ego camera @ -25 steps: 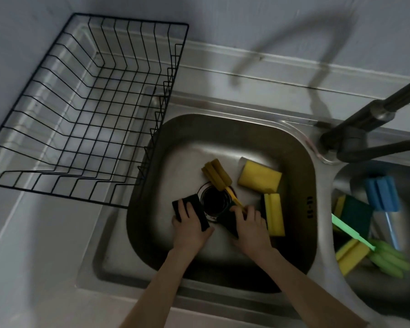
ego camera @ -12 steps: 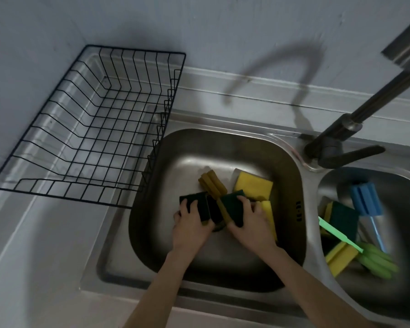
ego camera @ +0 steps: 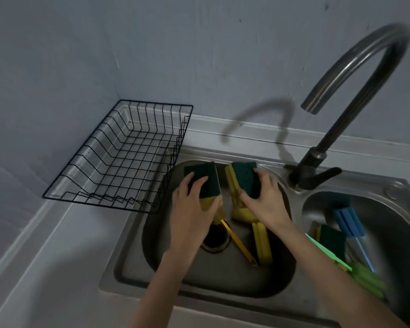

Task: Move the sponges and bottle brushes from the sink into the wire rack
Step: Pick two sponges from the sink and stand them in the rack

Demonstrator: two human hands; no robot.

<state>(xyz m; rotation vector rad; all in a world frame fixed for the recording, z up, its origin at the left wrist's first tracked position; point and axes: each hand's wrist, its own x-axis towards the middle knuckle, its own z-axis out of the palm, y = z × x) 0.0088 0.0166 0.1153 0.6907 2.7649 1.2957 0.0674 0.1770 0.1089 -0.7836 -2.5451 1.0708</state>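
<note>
My left hand (ego camera: 191, 207) holds a green-and-yellow sponge (ego camera: 207, 178) lifted above the left sink basin (ego camera: 166, 263). My right hand (ego camera: 263, 200) holds a second green-and-yellow sponge (ego camera: 243, 178) beside it. Below them in the basin lie a yellow bottle brush (ego camera: 237, 242) across the drain, and a yellow sponge (ego camera: 262, 245) on edge. Another yellow sponge (ego camera: 240, 213) shows under my right hand. The black wire rack (ego camera: 128, 159) stands to the left with nothing in it. In the right basin lie a blue brush (ego camera: 347, 221), a green brush (ego camera: 369, 282) and a green-topped sponge (ego camera: 330, 239).
A curved metal faucet (ego camera: 355, 91) rises between the two basins, its dark lever (ego camera: 322, 175) pointing right. A grey wall runs behind, and a pale counter (ego camera: 40, 268) lies in front of the rack.
Both hands have risen from the basin floor, each lifting a sponge up and toward the back of the basin. The camera has tilted upward, showing the whole faucet.
</note>
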